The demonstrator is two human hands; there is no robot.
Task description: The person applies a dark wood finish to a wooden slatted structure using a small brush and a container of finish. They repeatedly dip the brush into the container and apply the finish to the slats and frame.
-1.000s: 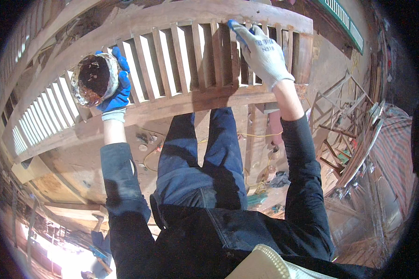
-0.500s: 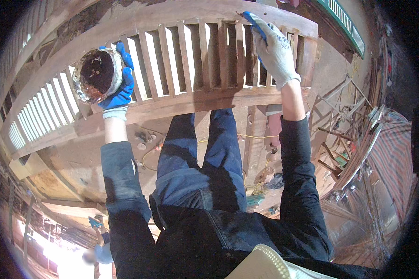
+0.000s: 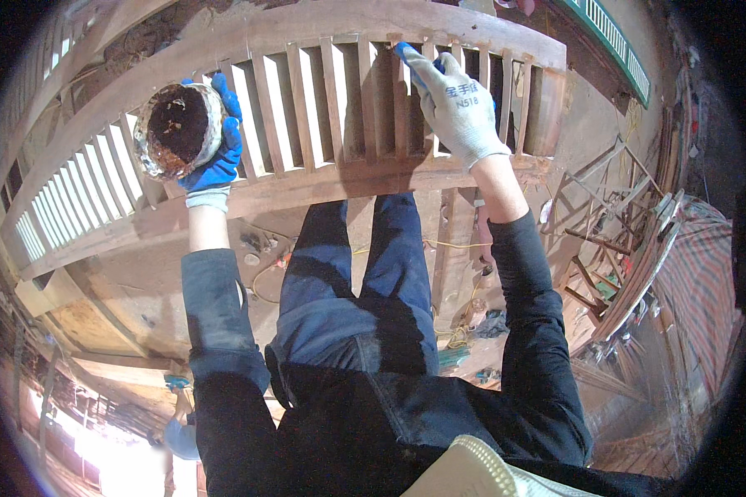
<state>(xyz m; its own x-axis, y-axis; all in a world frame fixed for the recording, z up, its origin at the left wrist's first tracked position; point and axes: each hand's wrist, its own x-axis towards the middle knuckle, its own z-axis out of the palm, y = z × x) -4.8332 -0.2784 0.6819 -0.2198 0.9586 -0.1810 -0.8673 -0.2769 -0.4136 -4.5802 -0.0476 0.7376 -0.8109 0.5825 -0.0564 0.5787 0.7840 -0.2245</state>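
Observation:
My left hand (image 3: 215, 153), in a blue-coated work glove, grips a round, crusted tub (image 3: 176, 131) from its right side. Dark brown paste fills the tub, with a redder patch low inside. It is held above the left part of a long, curved wooden frame (image 3: 290, 189) with many upright slats. My right hand (image 3: 462, 108), in a white glove with blue fingertips, reaches to the top end of a slat (image 3: 401, 99) near the far rail. Its index finger points forward and the other fingers are curled in; whatever they may hold is hidden.
A green slatted piece (image 3: 609, 45) lies at the far right. Bare wooden frames (image 3: 609, 199) and a striped cloth (image 3: 696, 282) are on the right. A yellow cable (image 3: 456, 243) crosses the floor behind my legs. Another person (image 3: 181, 431) is at the lower left.
My right hand has come down from the far rail and shifted left, onto the upper end of a slat. The left hand and tub have barely moved. The other person's arm has shifted.

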